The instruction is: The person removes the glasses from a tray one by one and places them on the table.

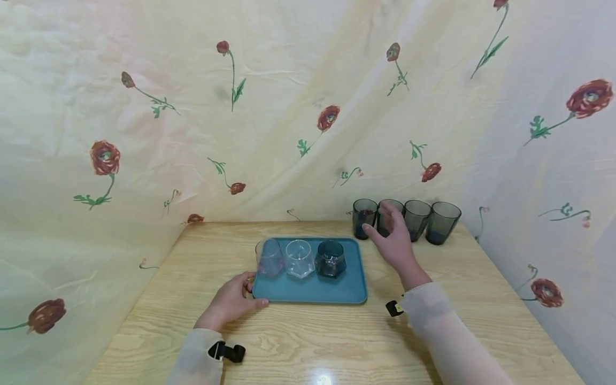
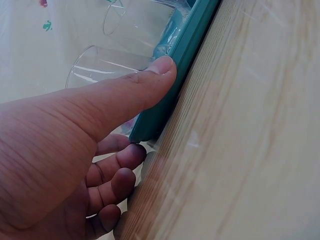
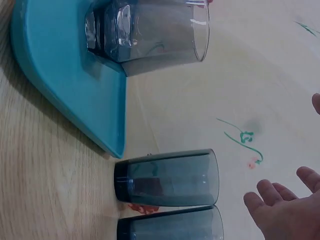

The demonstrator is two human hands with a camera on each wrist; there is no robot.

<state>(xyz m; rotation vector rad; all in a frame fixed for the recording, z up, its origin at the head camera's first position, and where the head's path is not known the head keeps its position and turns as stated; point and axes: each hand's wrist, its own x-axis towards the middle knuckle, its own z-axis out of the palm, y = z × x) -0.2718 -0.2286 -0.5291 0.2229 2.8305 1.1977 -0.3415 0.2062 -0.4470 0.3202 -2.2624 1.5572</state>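
Observation:
A blue tray lies on the wooden table with three short faceted tumblers in a row: a pinkish clear tumbler, a clear tumbler and a dark grey tumbler. My left hand holds the tray's near left corner, thumb along the front rim, curled fingers at the left side; in the left wrist view the fingertips sit by that corner. Spread and holding nothing, my right hand hovers before several tall grey glasses, partly hiding them. The leftmost tall glass stands past the tray's corner.
At the table's back right the tall glasses stand side by side, the rightmost glass at the row's end. A flower-printed cloth hangs behind and along both sides of the wooden table.

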